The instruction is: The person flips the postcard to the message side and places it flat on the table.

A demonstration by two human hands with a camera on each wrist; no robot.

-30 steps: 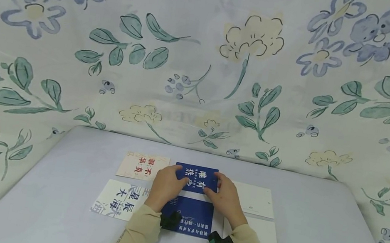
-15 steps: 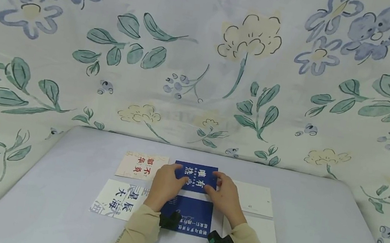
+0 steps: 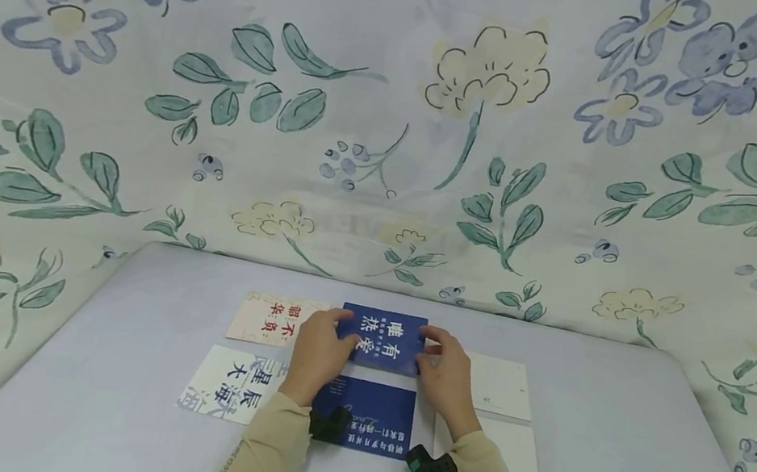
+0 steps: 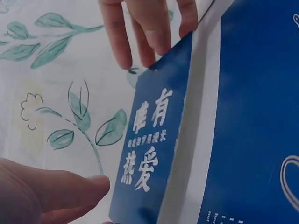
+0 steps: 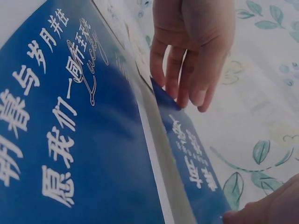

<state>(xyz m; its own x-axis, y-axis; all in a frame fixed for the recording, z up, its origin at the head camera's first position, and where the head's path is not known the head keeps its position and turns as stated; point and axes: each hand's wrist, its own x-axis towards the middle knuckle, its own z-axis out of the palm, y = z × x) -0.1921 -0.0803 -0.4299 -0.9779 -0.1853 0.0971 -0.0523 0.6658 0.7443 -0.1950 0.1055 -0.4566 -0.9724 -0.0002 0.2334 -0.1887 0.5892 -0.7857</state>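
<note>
A dark blue postcard [image 3: 387, 335] with large white characters lies between the hands in the head view. My left hand [image 3: 317, 349] holds its left edge, fingers at the far corner and thumb at the near part. My right hand [image 3: 447, 377] holds the right edge in the same way. In the left wrist view, fingertips meet the upper end of the blue postcard [image 4: 152, 126], and the left thumb [image 4: 88, 189] is beside its face. In the right wrist view, the blue postcard [image 5: 187, 149] slants between both hands.
A second blue card [image 3: 369, 418] lies nearer the body. On the left are a red-lettered card [image 3: 263, 318] and a blue-lettered white card [image 3: 227, 385]; two blank-looking cards [image 3: 503, 385] lie on the right. A floral cloth [image 3: 385, 188] hangs behind the table.
The blue postcard has shifted slightly away from the body and looks a little larger. The thumbs have moved outward, so more of its lettering shows. The other cards stay put.
</note>
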